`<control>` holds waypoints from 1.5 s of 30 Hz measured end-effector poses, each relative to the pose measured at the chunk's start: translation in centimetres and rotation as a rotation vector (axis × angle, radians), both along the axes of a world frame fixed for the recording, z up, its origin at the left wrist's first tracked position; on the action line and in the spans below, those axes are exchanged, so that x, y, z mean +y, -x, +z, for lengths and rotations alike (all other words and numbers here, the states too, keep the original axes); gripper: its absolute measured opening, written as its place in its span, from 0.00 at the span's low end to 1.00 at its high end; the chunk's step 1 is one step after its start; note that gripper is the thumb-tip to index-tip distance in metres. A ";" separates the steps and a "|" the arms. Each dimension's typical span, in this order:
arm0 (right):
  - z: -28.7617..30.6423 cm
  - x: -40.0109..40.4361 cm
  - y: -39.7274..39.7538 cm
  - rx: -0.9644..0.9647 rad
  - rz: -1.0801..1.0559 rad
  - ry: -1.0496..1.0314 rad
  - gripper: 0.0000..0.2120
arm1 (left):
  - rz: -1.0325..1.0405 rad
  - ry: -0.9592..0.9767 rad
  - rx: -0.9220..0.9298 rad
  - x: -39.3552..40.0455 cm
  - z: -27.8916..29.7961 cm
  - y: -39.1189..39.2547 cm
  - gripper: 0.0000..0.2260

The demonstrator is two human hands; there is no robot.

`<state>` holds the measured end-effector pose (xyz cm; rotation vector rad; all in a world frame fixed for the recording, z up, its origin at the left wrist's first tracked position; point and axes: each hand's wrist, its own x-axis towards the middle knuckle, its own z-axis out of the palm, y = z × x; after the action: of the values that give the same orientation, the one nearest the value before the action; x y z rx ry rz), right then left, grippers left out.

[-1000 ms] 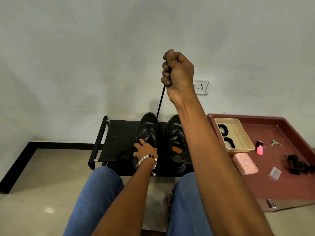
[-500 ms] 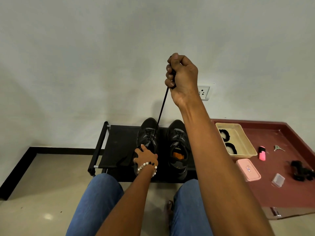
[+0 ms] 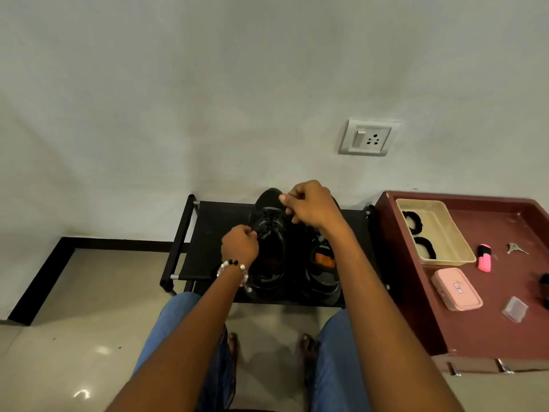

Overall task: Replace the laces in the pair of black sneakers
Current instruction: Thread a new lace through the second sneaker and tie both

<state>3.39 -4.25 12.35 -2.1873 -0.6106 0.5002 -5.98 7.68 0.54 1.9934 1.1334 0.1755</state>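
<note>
Two black sneakers (image 3: 294, 248) sat on a low black rack (image 3: 214, 233); the left hand (image 3: 240, 244) and right hand (image 3: 312, 205), fingers curled, seemingly pinched the left sneaker's lace (image 3: 269, 223); lacing looked partway done, the other sneaker remaining.

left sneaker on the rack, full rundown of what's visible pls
The left sneaker is black and low-cut, apparently mesh, laced up the front with black lace. It stands upright on the black rack, toe toward the wall, beside the right sneaker. The left hand pinches at its lacing mid-shoe; the right hand is curled over its toe end.
</note>
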 end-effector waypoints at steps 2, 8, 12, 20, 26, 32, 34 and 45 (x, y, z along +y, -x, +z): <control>-2.4 0.3 -0.1 -0.052 -0.026 0.028 0.10 | -0.075 -0.050 -0.055 1.1 0.2 0.0 0.12; -9.2 1.0 0.0 -0.123 0.052 0.281 0.15 | -0.281 -0.078 -0.101 2.8 -1.1 -0.4 0.09; -10.4 1.0 -0.2 -0.077 0.040 0.241 0.13 | -0.305 -0.165 -0.064 3.2 -0.7 -1.2 0.03; -9.3 -0.2 -0.5 -0.412 -0.199 0.420 0.20 | -0.308 -0.067 -0.067 3.9 0.0 -1.5 0.04; -10.9 1.1 -0.7 -0.282 0.097 0.331 0.14 | -0.353 -0.025 -0.128 3.8 0.5 -1.4 0.09; -11.8 0.4 -1.1 -0.163 -0.012 0.189 0.06 | -0.269 -0.054 -0.094 3.7 -0.3 -1.7 0.03; -11.9 0.3 -1.1 -0.196 -0.017 0.213 0.06 | -0.179 -0.029 -0.091 3.8 -0.6 -1.7 0.04; -12.5 0.1 -0.8 -0.162 -0.048 0.199 0.06 | -0.071 0.126 -0.102 4.2 -0.7 -1.0 0.04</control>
<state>4.21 -4.15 -0.16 -2.4424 -0.6150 0.3746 -5.02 11.84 -0.17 1.8883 0.9834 0.1633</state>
